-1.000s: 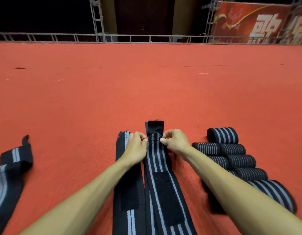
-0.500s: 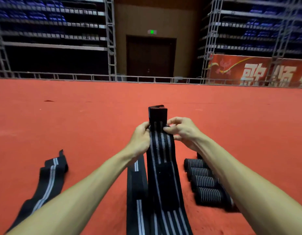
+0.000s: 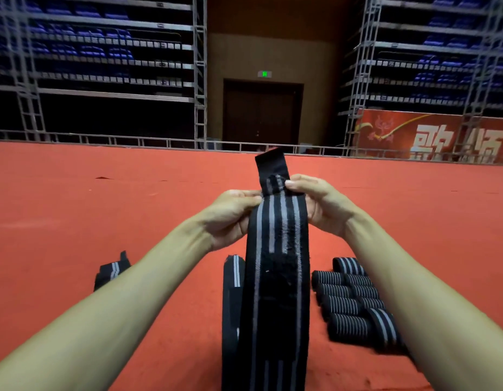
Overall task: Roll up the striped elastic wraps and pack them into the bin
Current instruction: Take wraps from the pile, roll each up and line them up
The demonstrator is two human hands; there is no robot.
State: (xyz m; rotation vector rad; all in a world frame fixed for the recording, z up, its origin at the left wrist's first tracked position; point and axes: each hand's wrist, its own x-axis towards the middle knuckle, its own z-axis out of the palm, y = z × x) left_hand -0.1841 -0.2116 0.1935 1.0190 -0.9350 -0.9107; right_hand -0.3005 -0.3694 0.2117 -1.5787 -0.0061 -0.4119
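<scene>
A person holds a black wrap [image 3: 277, 221] with grey stripes up off the red carpet [image 3: 75, 207], both bare forearms reaching forward. The left hand [image 3: 230, 215] is closed on the wrap's left edge near its top end, thumb on the front. The right hand [image 3: 318, 204] is closed on the right edge at the same height, fingers curled over the cloth. Above the two hands the plain black end of the wrap stands upright. Below them the wrap hangs down toward the near edge of the carpet, with a dark rough patch on its front.

A second wrap [image 3: 233, 292] lies flat on the carpet just left of the held one. A third wrap [image 3: 112, 273] lies farther left, partly hidden behind the left forearm. To the right, a cluster of rolled wraps [image 3: 349, 303] sits on the carpet, the rolls touching one another in rows. A red banner [image 3: 430, 136] hangs at the far right edge of the carpet.
</scene>
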